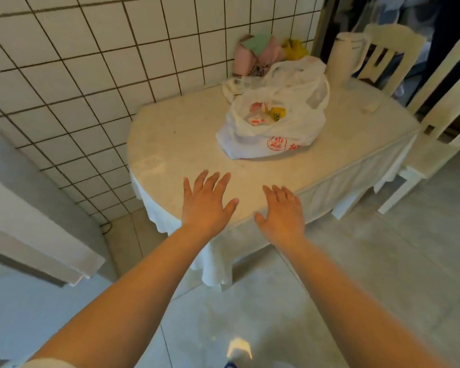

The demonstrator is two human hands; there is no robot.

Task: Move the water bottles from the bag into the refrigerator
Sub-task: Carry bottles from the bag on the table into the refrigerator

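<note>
A white plastic bag (272,128) with red print lies on the round cream table (186,144). Its mouth gapes open, showing red-and-white labelled items and a yellow one inside; whether these are bottles is unclear. My left hand (206,201) hovers over the table's near edge, fingers straight and spread, holding nothing. My right hand (283,212) is beside it, also flat and empty. Both hands are well short of the bag. The white refrigerator (24,208) stands at the left edge, its door seen edge-on.
A white thermos jug (343,58) stands at the table's far right. Pink, green and yellow bundles (260,53) sit against the tiled wall. Two cream chairs (436,123) stand to the right. A white cloth hangs from the table edge. Glossy floor lies below.
</note>
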